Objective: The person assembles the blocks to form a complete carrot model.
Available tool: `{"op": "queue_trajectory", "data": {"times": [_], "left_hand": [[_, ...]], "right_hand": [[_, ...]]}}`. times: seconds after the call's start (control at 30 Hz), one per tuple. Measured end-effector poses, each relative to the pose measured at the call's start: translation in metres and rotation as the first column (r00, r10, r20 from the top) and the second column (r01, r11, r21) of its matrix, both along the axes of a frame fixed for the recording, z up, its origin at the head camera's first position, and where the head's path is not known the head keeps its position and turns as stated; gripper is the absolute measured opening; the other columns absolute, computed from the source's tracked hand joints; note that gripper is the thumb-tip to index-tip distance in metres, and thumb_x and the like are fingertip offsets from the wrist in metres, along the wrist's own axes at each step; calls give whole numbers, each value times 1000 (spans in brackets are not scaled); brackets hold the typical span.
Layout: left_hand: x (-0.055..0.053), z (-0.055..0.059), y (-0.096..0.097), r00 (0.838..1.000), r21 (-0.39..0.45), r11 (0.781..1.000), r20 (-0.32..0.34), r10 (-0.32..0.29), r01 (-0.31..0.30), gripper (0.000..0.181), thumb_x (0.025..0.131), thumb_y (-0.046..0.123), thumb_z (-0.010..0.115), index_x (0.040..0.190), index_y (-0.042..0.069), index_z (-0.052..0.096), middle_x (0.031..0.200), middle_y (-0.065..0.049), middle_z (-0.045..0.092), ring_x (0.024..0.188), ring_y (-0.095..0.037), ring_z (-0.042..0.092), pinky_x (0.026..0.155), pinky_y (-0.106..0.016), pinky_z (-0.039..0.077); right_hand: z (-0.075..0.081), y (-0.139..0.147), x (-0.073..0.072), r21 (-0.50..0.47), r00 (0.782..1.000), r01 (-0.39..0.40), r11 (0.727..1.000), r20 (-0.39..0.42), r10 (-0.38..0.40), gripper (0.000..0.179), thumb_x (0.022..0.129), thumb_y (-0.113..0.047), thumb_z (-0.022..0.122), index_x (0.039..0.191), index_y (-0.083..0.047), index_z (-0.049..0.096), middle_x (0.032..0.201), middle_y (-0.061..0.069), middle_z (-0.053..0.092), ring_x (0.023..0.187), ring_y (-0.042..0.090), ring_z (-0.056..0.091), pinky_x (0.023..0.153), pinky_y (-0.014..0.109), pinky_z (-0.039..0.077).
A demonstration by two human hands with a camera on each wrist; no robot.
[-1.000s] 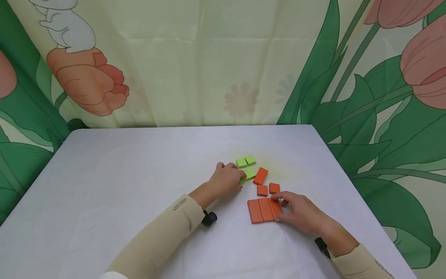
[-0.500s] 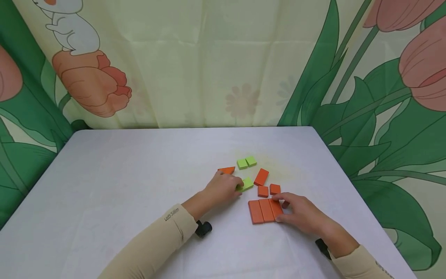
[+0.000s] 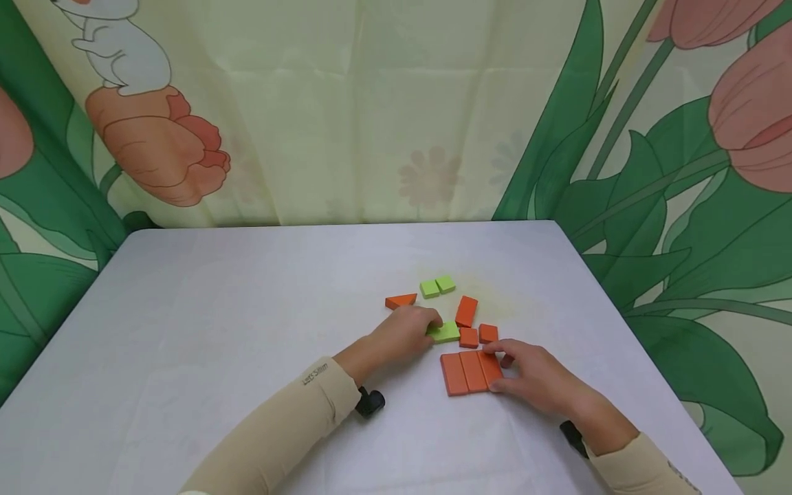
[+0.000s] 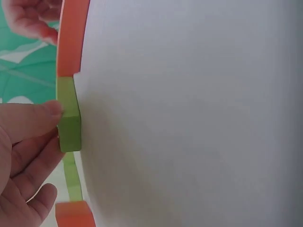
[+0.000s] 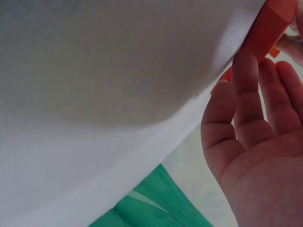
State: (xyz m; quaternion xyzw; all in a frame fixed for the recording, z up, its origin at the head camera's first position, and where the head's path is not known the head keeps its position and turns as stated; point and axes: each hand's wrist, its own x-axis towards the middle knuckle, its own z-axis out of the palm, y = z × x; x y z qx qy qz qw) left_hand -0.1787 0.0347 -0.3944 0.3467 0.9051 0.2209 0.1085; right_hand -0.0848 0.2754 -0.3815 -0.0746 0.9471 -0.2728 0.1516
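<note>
At the far left of your view, a printed rabbit [image 3: 126,55] sits on a carrot [image 3: 155,146] on the backdrop [image 3: 309,137]. Your left sleeve [image 3: 278,430] reaches in over the white cloth [image 3: 216,330], a dark camera [image 3: 370,403] at its wrist. An orange triangle [image 3: 400,301] lies just beyond your left hand [image 3: 405,333], which hides part of its near edge.

That hand pinches the left end of a green bar [image 3: 447,333] between thumb and fingers — the left wrist view shows the thumb laid against it. The bar lies flat; its right end is close against a small orange square [image 3: 468,337], though you cannot tell whether they touch.

Farther back, two small green squares [image 3: 430,289] sit side by side. Nearer you, three orange bars [image 3: 454,375] lie long side to long side. Beyond them is an orange block [image 3: 467,311], slightly turned, and a second orange square [image 3: 489,333] beside the first.

Your right hand [image 3: 540,377] holds the rightmost bar [image 3: 490,368] of the three — index finger at its far end, thumb at its near end. Printed tulips [image 3: 751,117] fill the right side.
</note>
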Motion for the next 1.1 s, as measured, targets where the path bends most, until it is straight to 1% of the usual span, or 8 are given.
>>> {"op": "queue_trajectory", "data": {"times": [0.13,0.2,0.4,0.53,0.67,0.8,1.1], "left_hand": [[-2,0,11,1000,-7,1000,10,-24,24,27,93,9,71,120,8,70,110,1,71,103,-13,63,91,-23,48],[-2,1,16,999,-10,999,-2,-32,32,26,93,9,71,119,9,71,108,2,71,102,-13,63,91,-23,48],[-6,1,31,998,-36,998,-14,-56,56,25,93,10,69,119,10,71,104,3,70,99,-12,62,90,-23,47],[-9,-1,37,998,-25,998,-3,-65,65,25,94,10,69,119,9,70,103,3,69,97,-13,61,89,-22,47],[-11,-3,37,998,16,999,59,-37,36,26,93,11,70,119,10,70,105,4,69,97,-11,60,89,-22,48],[-12,-5,34,993,41,999,118,-15,11,24,93,13,72,117,12,70,105,6,68,96,-9,59,88,-22,48],[-8,-6,29,988,51,999,154,-16,8,21,92,10,72,113,14,71,103,8,68,96,-9,58,88,-22,47]], "right_hand": [[0,2,0,-15,1000,-13,1000,-8,13,56,83,-24,83,133,-14,61,112,-2,61,99,20,54,84,41,49],[1,2,0,-22,1000,-20,1000,-14,20,56,83,-24,83,133,-13,61,112,-3,61,99,20,54,83,41,48],[0,2,-1,-29,999,-26,999,-24,25,55,83,-23,83,133,-13,62,114,-3,61,99,19,54,83,40,49],[0,2,-1,-26,999,-27,999,-30,26,54,83,-23,83,132,-13,62,117,-3,62,99,19,54,84,40,49],[-1,3,-2,-24,999,-28,999,-33,27,54,83,-23,83,132,-12,62,117,-3,62,99,19,54,84,40,49],[-1,2,-2,-22,999,-26,999,-33,25,54,83,-23,83,132,-12,62,115,-3,61,99,19,54,83,39,49],[-2,2,-1,-10,1000,-8,1000,-19,8,54,83,-24,84,131,-14,63,110,-3,61,98,19,54,83,40,49]]}}
